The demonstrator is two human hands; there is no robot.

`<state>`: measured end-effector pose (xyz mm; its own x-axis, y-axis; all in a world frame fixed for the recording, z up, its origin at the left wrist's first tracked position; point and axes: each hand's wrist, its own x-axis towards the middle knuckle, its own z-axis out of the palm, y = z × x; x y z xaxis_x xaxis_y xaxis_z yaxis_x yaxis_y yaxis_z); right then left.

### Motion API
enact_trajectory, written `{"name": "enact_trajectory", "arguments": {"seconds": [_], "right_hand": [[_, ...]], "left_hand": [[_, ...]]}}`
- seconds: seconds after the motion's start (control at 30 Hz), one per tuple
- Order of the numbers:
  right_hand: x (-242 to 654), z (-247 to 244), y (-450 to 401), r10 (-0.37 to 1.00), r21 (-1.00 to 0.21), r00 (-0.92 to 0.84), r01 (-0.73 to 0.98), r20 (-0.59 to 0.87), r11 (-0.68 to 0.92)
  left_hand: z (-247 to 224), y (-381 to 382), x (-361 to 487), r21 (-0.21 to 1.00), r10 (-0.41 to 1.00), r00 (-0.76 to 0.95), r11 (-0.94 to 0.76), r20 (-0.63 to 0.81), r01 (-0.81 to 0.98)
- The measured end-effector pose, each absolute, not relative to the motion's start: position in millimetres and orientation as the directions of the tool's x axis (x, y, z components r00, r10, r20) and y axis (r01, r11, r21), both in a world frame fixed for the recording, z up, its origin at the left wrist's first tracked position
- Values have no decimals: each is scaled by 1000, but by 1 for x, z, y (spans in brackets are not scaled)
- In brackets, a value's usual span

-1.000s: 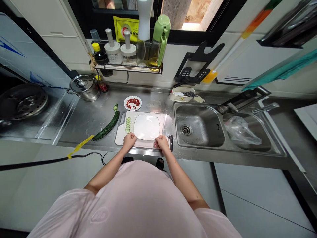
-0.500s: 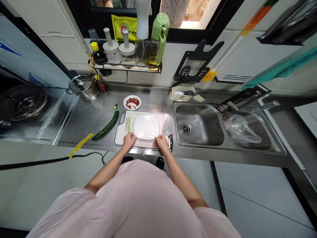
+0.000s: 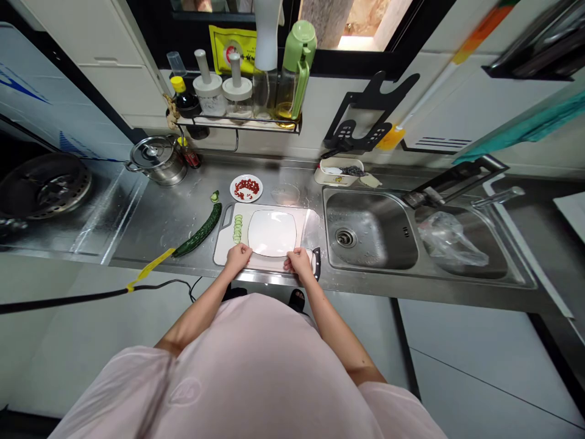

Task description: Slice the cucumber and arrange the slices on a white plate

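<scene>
A white squarish plate (image 3: 272, 233) lies on the cutting board (image 3: 223, 245). My left hand (image 3: 238, 257) has its fingers pinched at the plate's near left corner. At the near right corner, my right hand (image 3: 298, 262) is closed on the plate's edge. Cucumber slices (image 3: 237, 228) form a row on the board, left of the plate. Partly hidden beside my right hand is a knife with a black handle (image 3: 317, 263). A long cucumber (image 3: 200, 233) rests left of the board, with a small cut end (image 3: 214, 196) above it. Behind the board sits a round plate of red pieces (image 3: 246, 188).
To the right is a double sink (image 3: 370, 235) with a plastic bag (image 3: 450, 238) in its right basin. A lidded pot (image 3: 159, 160) stands at the back left. Bottles and jars stand on a wall rack (image 3: 256, 124). A wok (image 3: 43, 183) is at the far left.
The view has shifted slightly, so the counter items appear a little further right. Both hands stay at the plate's near corners, and the plate has not visibly moved on the board.
</scene>
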<state>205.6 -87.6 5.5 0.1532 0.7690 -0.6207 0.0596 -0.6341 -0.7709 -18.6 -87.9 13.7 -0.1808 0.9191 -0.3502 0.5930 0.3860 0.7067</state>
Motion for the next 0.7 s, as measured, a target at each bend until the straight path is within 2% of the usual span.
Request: {"name": "enact_trajectory", "arguments": {"seconds": [0.33, 0.7], "right_hand": [[207, 7, -88, 763, -762, 151, 79, -628, -643], [206, 12, -88, 760, -759, 144, 79, -633, -647]], "left_hand": [[21, -94, -47, 502, 964, -265, 239, -20, 831], [16, -85, -48, 371, 951, -308, 298, -34, 879]]}}
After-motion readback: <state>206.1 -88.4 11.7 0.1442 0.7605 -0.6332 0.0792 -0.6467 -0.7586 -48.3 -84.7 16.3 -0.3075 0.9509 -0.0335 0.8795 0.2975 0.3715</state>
